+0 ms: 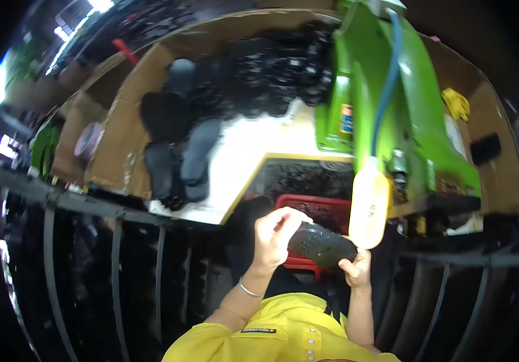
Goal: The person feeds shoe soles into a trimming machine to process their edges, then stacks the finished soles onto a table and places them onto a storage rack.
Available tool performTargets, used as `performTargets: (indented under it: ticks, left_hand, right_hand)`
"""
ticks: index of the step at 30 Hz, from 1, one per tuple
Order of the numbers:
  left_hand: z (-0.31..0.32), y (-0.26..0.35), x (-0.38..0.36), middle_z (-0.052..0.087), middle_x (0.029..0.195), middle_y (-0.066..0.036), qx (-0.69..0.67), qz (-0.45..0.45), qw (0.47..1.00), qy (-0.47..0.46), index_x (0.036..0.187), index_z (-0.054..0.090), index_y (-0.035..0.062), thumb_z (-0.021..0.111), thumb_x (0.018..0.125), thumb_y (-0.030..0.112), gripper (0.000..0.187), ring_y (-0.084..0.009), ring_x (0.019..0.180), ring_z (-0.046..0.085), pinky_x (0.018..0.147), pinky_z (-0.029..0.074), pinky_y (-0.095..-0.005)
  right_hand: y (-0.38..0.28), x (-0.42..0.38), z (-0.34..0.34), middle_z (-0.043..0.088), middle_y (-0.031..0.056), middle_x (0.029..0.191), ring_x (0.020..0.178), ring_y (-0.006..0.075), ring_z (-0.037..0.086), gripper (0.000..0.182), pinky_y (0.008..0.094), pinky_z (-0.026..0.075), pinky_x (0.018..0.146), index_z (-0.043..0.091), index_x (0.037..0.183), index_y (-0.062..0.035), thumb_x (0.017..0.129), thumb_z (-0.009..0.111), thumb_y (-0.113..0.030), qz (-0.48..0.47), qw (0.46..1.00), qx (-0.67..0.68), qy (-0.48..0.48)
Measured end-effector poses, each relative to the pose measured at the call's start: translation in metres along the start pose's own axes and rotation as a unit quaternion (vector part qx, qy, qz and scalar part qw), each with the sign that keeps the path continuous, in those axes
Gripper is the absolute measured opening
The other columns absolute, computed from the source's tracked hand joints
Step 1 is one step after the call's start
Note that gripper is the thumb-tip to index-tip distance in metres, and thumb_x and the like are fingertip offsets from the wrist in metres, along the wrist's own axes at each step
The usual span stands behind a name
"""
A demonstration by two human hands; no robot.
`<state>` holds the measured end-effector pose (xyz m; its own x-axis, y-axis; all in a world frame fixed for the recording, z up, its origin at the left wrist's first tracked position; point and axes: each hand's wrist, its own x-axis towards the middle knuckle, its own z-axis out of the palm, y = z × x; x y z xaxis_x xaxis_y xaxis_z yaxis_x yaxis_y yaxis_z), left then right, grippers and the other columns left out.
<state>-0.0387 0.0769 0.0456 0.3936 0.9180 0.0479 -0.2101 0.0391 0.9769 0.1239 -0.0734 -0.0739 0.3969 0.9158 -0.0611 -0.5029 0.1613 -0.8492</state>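
A black shoe sole with a textured face is held tilted in front of my yellow shirt. My right hand grips its lower right end, thumb on the near side. At the upper left end, the fingers of my left hand are pinched together right at the sole's edge, beside a small pale spot. Just above my right hand is the bright, rounded yellow-white end of a fixture on the green machine. A red crate shows below and behind the sole.
Black and grey soles lie on the white worktop, with a blurred heap of black pieces behind. Cardboard walls surround it. A blue hose runs down the machine. Metal railings stand at both sides.
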Motion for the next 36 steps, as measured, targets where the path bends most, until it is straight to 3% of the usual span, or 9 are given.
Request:
performTargets:
  ticks: [3, 5, 9, 11, 16, 25, 26, 29, 36]
  left_hand:
    - [0.037, -0.053, -0.008, 0.064, 0.095, -0.011, -0.277, -0.143, 0.948, 0.069, 0.117, 0.052, -0.0037, 0.048, 0.099, 0.026, 0.035, -0.0143, 0.081, 0.063, 0.072, 0.053, -0.0278]
    - [0.067, -0.049, -0.031, 0.061, 0.106, -0.013, -0.408, -0.125, 0.899, 0.102, 0.129, 0.043, -0.0037, 0.046, 0.1, 0.026, 0.042, -0.0156, 0.092, 0.062, 0.077, 0.052, -0.0273]
    - [0.086, -0.078, -0.067, 0.062, 0.11, -0.013, -0.047, -0.062, 0.996, -0.044, 0.122, 0.051, -0.006, 0.058, 0.091, 0.01, 0.035, -0.0204, 0.098, 0.06, 0.084, 0.049, -0.0304]
    - [0.088, -0.079, -0.055, 0.067, 0.085, -0.013, 0.049, -0.051, 0.992, -0.107, 0.099, 0.064, -0.003, 0.068, 0.083, 0.009, 0.021, -0.0209, 0.082, 0.064, 0.078, 0.049, -0.032]
    - [0.089, -0.043, -0.009, 0.07, 0.088, -0.01, 0.264, 0.04, 0.929, -0.256, 0.106, 0.066, 0.0018, 0.069, 0.083, 0.018, 0.028, -0.0114, 0.076, 0.061, 0.072, 0.049, -0.0271]
    - [0.084, -0.057, -0.04, 0.063, 0.082, -0.005, 0.124, 0.11, 0.986, -0.029, 0.107, 0.056, -0.0016, 0.073, 0.078, 0.001, 0.034, -0.0105, 0.072, 0.06, 0.065, 0.05, -0.0238]
    - [0.08, -0.059, -0.038, 0.063, 0.082, -0.008, 0.304, 0.268, 0.912, -0.055, 0.106, 0.057, -0.0035, 0.073, 0.077, 0.0, 0.032, -0.0142, 0.068, 0.061, 0.063, 0.051, -0.0261]
    - [0.085, -0.049, -0.032, 0.067, 0.088, -0.016, 0.301, 0.264, 0.915, -0.054, 0.096, 0.067, -0.0018, 0.078, 0.073, 0.009, 0.027, -0.0277, 0.069, 0.065, 0.06, 0.052, -0.0342]
    - [0.079, -0.04, -0.008, 0.061, 0.082, -0.01, 0.382, 0.354, 0.846, -0.118, 0.092, 0.068, 0.0024, 0.073, 0.075, 0.007, 0.019, -0.0237, 0.064, 0.059, 0.054, 0.048, -0.0341]
  right_hand:
    - [0.006, -0.031, -0.015, 0.067, 0.0085, 0.098, 0.09, 0.0155, 0.063, 0.03, 0.0298, 0.049, 0.086, 0.061, 0.1, 0.0037, 0.074, 0.076, -0.001, -0.023, 0.994, 0.021, 0.109]
    - [0.006, -0.045, -0.019, 0.066, 0.0104, 0.103, 0.091, 0.0173, 0.063, 0.033, 0.0317, 0.049, 0.086, 0.06, 0.106, 0.0031, 0.077, 0.073, 0.0, -0.033, 0.987, 0.083, 0.132]
    - [0.015, -0.058, -0.018, 0.063, 0.0083, 0.109, 0.101, 0.0177, 0.059, 0.038, 0.0335, 0.046, 0.093, 0.058, 0.111, 0.0016, 0.078, 0.075, -0.005, -0.007, 0.982, 0.14, 0.127]
    - [0.029, -0.063, -0.017, 0.059, 0.007, 0.116, 0.107, 0.0181, 0.056, 0.047, 0.0332, 0.045, 0.095, 0.053, 0.119, -0.0008, 0.077, 0.072, 0.001, 0.033, 0.978, 0.168, 0.116]
    - [0.021, -0.043, 0.019, 0.053, 0.0063, 0.122, 0.114, 0.02, 0.053, 0.066, 0.0338, 0.042, 0.099, 0.044, 0.131, -0.0065, 0.071, 0.065, 0.013, 0.053, 0.978, 0.187, 0.071]
    - [0.022, -0.045, 0.025, 0.063, 0.005, 0.109, 0.1, 0.0149, 0.059, 0.038, 0.0299, 0.046, 0.091, 0.061, 0.112, -0.0009, 0.076, 0.07, 0.006, -0.004, 0.992, 0.056, 0.114]
    - [0.026, -0.045, 0.022, 0.065, 0.0042, 0.107, 0.096, 0.0137, 0.06, 0.036, 0.029, 0.047, 0.088, 0.063, 0.11, -0.001, 0.076, 0.07, 0.006, -0.012, 0.992, 0.041, 0.12]
    - [0.019, -0.042, 0.029, 0.065, 0.0045, 0.107, 0.097, 0.014, 0.06, 0.038, 0.0283, 0.047, 0.088, 0.062, 0.112, -0.0013, 0.075, 0.069, 0.007, -0.037, 0.99, 0.0, 0.137]
    - [0.02, -0.031, 0.045, 0.062, 0.0063, 0.114, 0.103, 0.0151, 0.058, 0.044, 0.0297, 0.046, 0.092, 0.058, 0.117, -0.0008, 0.076, 0.07, 0.007, -0.042, 0.989, 0.065, 0.126]
